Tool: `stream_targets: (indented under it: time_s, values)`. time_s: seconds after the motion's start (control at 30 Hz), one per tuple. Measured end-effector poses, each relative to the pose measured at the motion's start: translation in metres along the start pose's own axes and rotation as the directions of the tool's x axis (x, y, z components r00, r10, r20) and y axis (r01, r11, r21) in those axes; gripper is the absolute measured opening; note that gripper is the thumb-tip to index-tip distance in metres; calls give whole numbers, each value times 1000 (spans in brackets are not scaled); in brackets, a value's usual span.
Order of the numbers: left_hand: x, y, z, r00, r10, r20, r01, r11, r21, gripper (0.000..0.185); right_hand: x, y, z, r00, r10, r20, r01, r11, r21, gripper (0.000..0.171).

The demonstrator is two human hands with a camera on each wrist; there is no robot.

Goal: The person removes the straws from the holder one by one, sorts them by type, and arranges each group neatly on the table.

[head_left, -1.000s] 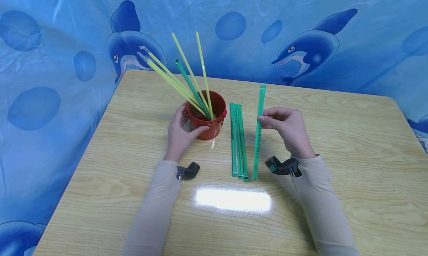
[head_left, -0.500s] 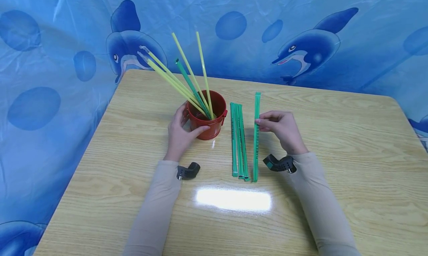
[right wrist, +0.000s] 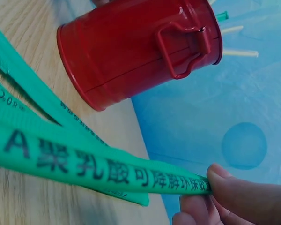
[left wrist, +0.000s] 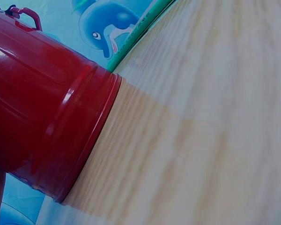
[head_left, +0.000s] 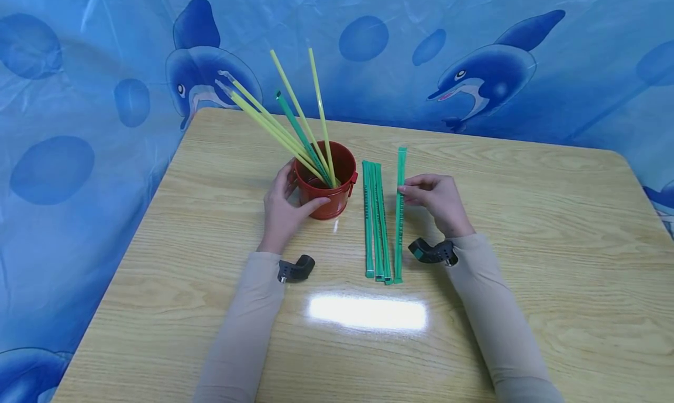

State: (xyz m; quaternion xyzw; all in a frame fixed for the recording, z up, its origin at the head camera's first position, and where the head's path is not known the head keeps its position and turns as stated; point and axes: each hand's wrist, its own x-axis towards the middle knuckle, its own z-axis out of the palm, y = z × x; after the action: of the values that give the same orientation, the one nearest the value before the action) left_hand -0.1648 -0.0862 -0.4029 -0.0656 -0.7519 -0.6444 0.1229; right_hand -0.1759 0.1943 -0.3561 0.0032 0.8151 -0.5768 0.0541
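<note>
My left hand (head_left: 284, 210) grips a small red bucket (head_left: 325, 203), thumb across its front and fingers round its left side. In the bucket lean several yellow straws (head_left: 319, 104) and one green-wrapped straw (head_left: 300, 131). With thumb and fingertips, my right hand (head_left: 434, 198) pinches a green-wrapped straw (head_left: 399, 227), printed with dark lettering in the right wrist view. It stands close beside several more green-wrapped straws (head_left: 372, 216) lying side by side on the table. The left wrist view shows the bucket wall (left wrist: 42, 98) large, with its base on the wood.
The wooden table (head_left: 553, 245) has a bright light reflection (head_left: 367, 312) near its front. A blue curtain (head_left: 400, 99) with dolphins hangs behind it. Each wrist wears a black camera mount, such as the right mount (head_left: 433, 252).
My right hand has moved left and slightly down with the wrapped straw, closer to the row of straws, and the straw has turned more upright in view. The left hand and bucket stay put.
</note>
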Motion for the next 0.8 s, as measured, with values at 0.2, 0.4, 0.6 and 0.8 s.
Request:
stream_targets:
  time_s: [0.2,0.4,0.6,0.8]
  values:
    - [-1,0,0,1000,-11,4,11,1000,2,83,4,6,2,1000,11,15,-11,1000,-20,30]
    - [0,-1,1,1000,-28,6,28,1000,9,82,6,12,3,1000,22,9,-22,1000,-17,29]
    - [1,0,0,1000,-24,5,24,1000,6,83,13,19,6,999,46,12,-46,999,-8,27]
    - [1,0,0,1000,-26,8,26,1000,10,82,17,24,8,998,66,12,-66,998,-21,26]
